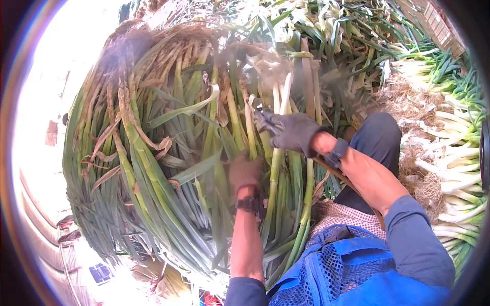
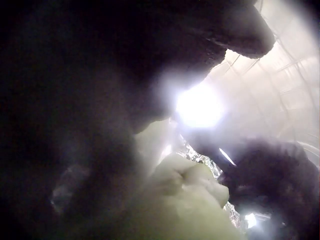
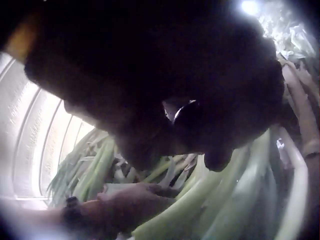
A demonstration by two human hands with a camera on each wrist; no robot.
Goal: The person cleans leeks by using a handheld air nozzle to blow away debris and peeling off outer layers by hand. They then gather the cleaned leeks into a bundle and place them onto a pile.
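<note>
Leeks with long green leaves point(image 1: 153, 173) lie in a large heap. The left hand point(image 1: 246, 171), in a dark glove, grips a leek point(image 1: 248, 127) partway down its stalk, low among the leaves. At the top of that stalk is the right hand point(image 1: 291, 133), also gloved, its fingers bent round the leek's end. A small shiny edge shows between its dark fingers in the right wrist view; what it belongs to cannot be told. Pale green stalk point(image 2: 175, 200) fills the lower left wrist view beside the dark glove point(image 2: 100, 75).
Leeks with white stems point(image 1: 457, 173) and stringy roots lie in a row at the right. Loose leaves and peelings point(image 1: 316, 25) spread behind the heap. A crate point(image 1: 434, 25) stands at the upper right. The person's bent knee point(image 1: 377, 140) is right of the right hand.
</note>
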